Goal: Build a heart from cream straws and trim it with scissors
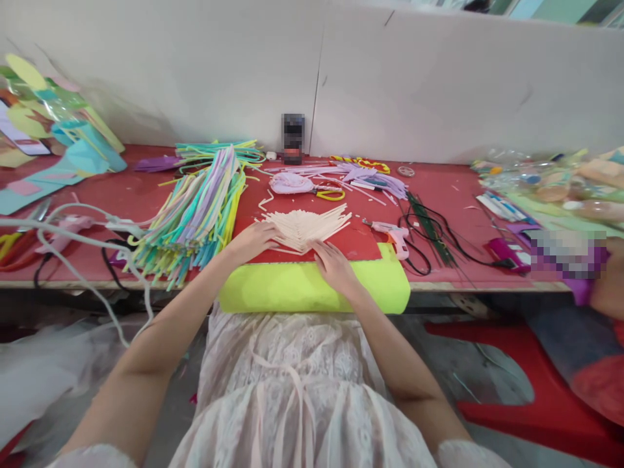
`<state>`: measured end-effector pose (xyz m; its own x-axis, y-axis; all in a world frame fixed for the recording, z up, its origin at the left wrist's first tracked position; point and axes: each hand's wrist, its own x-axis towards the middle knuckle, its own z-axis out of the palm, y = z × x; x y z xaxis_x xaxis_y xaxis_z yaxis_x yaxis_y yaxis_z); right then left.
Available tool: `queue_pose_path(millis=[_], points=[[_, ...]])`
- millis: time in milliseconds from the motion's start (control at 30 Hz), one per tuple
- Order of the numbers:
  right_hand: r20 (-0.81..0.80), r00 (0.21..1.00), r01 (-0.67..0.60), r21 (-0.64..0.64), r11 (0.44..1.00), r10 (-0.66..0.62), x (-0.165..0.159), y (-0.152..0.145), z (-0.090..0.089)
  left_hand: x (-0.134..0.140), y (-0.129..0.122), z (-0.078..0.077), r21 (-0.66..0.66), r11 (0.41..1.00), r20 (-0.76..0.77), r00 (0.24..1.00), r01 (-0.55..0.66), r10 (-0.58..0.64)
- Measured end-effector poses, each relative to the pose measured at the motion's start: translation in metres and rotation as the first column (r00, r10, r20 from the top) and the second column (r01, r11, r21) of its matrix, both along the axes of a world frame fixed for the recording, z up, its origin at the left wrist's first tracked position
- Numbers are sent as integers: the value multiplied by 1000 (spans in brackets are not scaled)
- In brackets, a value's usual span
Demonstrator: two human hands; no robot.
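L hand (256, 240) on strips (308, 224), R hand (336, 265) at their btm tip, fingers (267, 233) slightly spread, can't tell if pinching tbh.

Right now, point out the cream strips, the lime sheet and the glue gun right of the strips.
Cream strips (311, 229): head view, middle of the fanned bundle.
Lime sheet (292, 286): head view, middle of its front.
Glue gun (394, 232): head view, on its body.

A: Sort of place, approx.?
B: Craft w/shop, by the look: long red worktable (448, 188) w/ glue gun (397, 237), bundled fuzzy stems (195, 208), etc.
A: Shared?
B: Yep, another person's arm (605, 279), far R.
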<state>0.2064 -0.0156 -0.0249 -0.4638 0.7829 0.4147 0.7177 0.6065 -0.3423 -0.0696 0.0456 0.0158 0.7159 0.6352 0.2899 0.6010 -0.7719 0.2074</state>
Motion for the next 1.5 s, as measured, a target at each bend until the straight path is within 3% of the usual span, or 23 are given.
queue_pose_path(millis=[100, 333, 567, 700, 1200, 1500], points=[[-8, 1000, -23, -9, 1000, 23, 1, -2, 3, -9, 2, -2, -30, 999, 12, 1000, -15, 15], [49, 997, -56, -18, 998, 57, 2, -1, 4, -1, 0, -7, -73, 997, 76, 997, 11, -5], [-44, 999, 22, 106, 994, -17, -2, -6, 6, 0, 1, -9, -116, 992, 73, 997, 44, -36], [3, 998, -55, 145, 988, 55, -3, -8, 7, 2, 7, -12, -126, 990, 87, 995, 66, -55], [40, 996, -88, 114, 990, 84, -5, -8, 8, 7, 26, -27, -136, 984, 172, 981, 117, -93], [-5, 995, -96, 101, 990, 97, -3, -6, 8, 18, 6, -14, -82, 995, 128, 991, 55, -44]])
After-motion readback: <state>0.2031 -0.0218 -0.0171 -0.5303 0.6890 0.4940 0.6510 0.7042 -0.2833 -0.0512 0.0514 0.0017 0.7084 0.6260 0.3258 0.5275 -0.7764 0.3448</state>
